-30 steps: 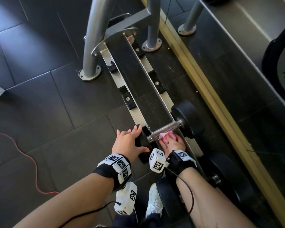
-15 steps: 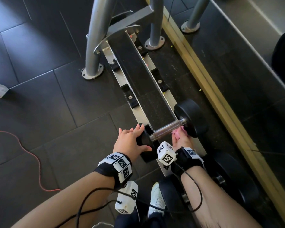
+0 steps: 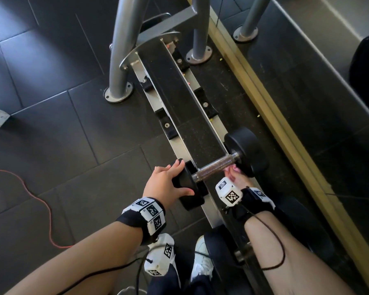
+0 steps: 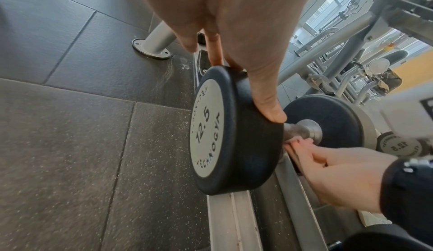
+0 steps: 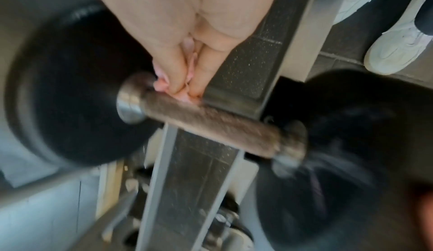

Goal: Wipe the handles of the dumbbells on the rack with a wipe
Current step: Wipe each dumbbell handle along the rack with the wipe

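We steady the heavy, rigid dumbbell [image 3: 217, 167] on the rack [image 3: 180, 145], left hand [image 3: 164, 184] clasping its near head, while our right hand [image 3: 235, 177] pinches a soft pink wipe [image 5: 178, 92] under the knurled handle [image 5: 211, 123], just beyond its fingertips.

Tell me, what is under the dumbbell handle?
Under the handle lies the dark tray of the rack, between its metal rails. At the far end, the right hand presses a pink wipe against the handle. The tray beneath that hand is hidden.
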The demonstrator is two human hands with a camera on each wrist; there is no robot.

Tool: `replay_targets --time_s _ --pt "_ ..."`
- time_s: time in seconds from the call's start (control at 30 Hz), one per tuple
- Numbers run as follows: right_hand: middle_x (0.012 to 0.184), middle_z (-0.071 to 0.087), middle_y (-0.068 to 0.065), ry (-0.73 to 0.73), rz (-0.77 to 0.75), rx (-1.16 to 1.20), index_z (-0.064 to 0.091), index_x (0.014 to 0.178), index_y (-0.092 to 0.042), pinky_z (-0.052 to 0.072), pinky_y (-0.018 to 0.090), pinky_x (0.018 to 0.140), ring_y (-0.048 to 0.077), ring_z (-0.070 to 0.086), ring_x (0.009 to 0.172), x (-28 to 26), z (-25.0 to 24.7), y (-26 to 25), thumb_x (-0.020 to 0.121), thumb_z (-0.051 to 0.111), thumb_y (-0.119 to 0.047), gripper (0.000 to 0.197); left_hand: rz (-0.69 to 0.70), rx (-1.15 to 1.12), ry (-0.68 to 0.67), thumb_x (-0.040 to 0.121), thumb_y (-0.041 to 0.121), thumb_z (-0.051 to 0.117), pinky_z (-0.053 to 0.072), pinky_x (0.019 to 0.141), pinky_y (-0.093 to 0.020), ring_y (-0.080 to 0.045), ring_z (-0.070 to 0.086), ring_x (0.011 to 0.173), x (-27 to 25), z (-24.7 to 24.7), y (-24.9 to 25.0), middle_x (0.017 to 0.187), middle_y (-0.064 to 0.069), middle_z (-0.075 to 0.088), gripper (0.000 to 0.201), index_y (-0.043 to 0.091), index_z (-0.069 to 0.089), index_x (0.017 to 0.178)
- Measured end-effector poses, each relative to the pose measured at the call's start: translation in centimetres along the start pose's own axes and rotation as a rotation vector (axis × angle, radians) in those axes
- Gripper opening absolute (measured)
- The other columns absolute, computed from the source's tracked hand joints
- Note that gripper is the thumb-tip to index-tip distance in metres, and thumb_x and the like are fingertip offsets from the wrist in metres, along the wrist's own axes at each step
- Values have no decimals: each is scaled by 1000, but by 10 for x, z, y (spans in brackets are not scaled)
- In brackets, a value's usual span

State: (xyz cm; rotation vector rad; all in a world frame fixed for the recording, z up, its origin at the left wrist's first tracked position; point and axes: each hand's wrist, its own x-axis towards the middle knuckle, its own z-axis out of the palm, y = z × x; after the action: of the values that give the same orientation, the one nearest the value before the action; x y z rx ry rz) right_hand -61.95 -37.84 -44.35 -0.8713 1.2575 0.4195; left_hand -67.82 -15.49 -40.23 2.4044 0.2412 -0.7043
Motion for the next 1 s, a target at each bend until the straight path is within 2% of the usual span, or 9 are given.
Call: replay_targets --time_s 0.1,0.27,0.47,0.57,0.67,0.73,0.8,0.9,1.0 --pt "70 67 2 1 -44 -85 58 89 -10 50 9 51 -2 64 52 -13 2 21 99 56 -8 11 12 -30 20 67 60 79 22 110 -20 -7 27 141 0 2 -3 151 28 34 99 44 28 151" --pt "85 73 18 -10 -54 -73 67 90 -1 59 21 60 21 73 76 -32 2 51 85 70 6 8 26 -33 16 69 58 79 24 115 -23 -8 27 142 0 2 -3 153 26 33 98 42 29 152" --pt "54 67 -3 -18 -58 -83 54 89 -12 53 10 60 0 64 53 -19 2 14 102 48 -2 17 28 -28 3 68 59 79 23 113 -21 -8 27 142 0 1 -3 153 27 32 100 42 28 152" --pt "81 73 12 17 -46 -12 64 93 -2 59 17 63 14 72 74 -35 8 34 92 62 5 7 18 -38 4 67 59 79 22 112 -20 -7 26 142 1 3 -6 152 29 33 99 44 28 151" --pt "83 70 22 -38 -68 -85 64 90 3 57 21 54 22 72 66 -47 10 53 88 64 10 7 18 -43 14 66 60 80 21 110 -18 -7 28 141 3 5 -8 150 31 33 100 44 30 151" --pt "85 69 27 -125 -81 -188 64 89 7 60 26 63 27 72 68 -53 10 52 87 65 10 4 21 -42 17 65 60 80 19 109 -16 -8 29 141 4 6 -9 151 30 33 100 44 30 151" --pt "85 71 26 -192 -178 -419 68 82 3 61 31 76 28 70 73 -56 6 41 85 69 8 5 25 -40 12 65 61 79 20 110 -16 -9 29 141 5 6 -10 152 28 33 101 44 30 151" --pt "68 72 -7 -206 -588 -1009 75 71 -17 49 6 61 2 66 64 -58 4 14 85 76 -13 14 27 -43 10 65 63 78 25 115 -23 -9 29 141 4 6 -11 153 26 33 100 44 29 151" --pt "84 72 -12 -354 -934 -1259 76 89 -24 48 5 71 -4 65 83 -63 16 -7 90 68 -32 11 21 -50 1 67 62 78 28 117 -28 -7 27 141 3 5 -10 153 27 32 100 46 27 151"
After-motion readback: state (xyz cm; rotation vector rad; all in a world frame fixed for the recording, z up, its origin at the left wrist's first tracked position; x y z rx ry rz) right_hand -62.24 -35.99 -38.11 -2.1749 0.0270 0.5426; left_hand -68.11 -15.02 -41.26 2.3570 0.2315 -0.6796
